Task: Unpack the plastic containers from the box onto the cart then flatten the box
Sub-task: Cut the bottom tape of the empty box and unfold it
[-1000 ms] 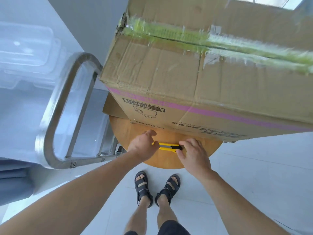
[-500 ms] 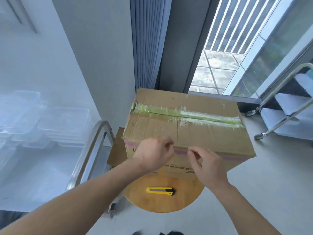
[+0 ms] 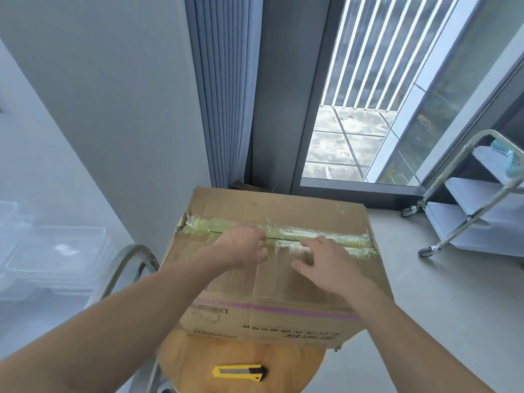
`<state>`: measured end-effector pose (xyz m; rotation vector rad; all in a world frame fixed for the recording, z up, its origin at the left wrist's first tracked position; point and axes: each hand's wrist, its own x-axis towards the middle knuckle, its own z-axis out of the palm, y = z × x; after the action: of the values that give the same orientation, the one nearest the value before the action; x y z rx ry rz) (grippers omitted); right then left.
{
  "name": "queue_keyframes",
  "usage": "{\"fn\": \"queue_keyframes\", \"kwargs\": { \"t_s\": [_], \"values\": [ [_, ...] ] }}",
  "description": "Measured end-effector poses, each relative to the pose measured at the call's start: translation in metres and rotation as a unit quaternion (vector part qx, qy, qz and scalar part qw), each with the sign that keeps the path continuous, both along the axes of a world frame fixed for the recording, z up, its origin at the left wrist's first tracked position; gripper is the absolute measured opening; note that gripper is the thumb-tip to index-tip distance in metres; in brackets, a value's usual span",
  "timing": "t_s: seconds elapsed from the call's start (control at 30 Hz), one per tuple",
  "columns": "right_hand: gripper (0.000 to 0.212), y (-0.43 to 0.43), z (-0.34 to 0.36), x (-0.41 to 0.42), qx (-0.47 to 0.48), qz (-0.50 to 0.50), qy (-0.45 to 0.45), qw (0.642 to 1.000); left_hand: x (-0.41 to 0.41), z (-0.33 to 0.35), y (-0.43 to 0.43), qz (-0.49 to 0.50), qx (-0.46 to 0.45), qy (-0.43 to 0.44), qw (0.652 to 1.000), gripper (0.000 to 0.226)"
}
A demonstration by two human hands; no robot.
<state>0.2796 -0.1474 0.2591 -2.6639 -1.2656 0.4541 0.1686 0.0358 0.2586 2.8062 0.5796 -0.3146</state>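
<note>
Pressing the creased cardboard box [image 3: 272, 290] on the round wooden table [image 3: 286, 361], the right hand [image 3: 326, 263] lies flat; the left hand [image 3: 241, 248] curls at glossy tape [image 3: 340, 240], grip unclear.

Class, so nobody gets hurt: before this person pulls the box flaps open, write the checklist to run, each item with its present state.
1. Hands at tape seam: ok; left hand curls there, right hand lies flat on the near flap.
2. Utility knife put down: ok; it lies on the stool, apart from both hands.
3. Blade retracted: cannot tell.
4. Seam slit fully: cannot tell; hands cover its middle.
5. Box fully supported: not ok; it overhangs the stool.
6. Cart nearby: ok; it stands at the box's left.
</note>
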Motion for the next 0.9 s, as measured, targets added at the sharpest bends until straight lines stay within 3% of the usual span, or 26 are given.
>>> {"fn": "queue_keyframes", "kwargs": {
  "t_s": [0.17, 0.4, 0.67, 0.9],
  "values": [
    [0.066, 0.015, -0.016, 0.038, -0.059, 0.042, -0.031, 0.997, 0.029, -0.011, 0.002, 0.013, 0.007, 0.034, 0.999, 0.049],
    [0.082, 0.027, -0.027, 0.059, -0.081, 0.07, 0.004, 0.994, 0.046, -0.019, -0.002, 0.037, 0.008, 0.066, 0.997, 0.055],
    [0.077, 0.034, -0.022, 0.066, -0.074, 0.065, 0.042, 0.994, 0.058, -0.01, 0.006, 0.042, -0.045, 0.101, 0.993, 0.042],
    [0.066, 0.035, -0.005, 0.066, -0.029, 0.074, 0.037, 0.996, 0.055, 0.009, 0.013, 0.046, -0.087, 0.062, 0.993, 0.044]
  ]
}}
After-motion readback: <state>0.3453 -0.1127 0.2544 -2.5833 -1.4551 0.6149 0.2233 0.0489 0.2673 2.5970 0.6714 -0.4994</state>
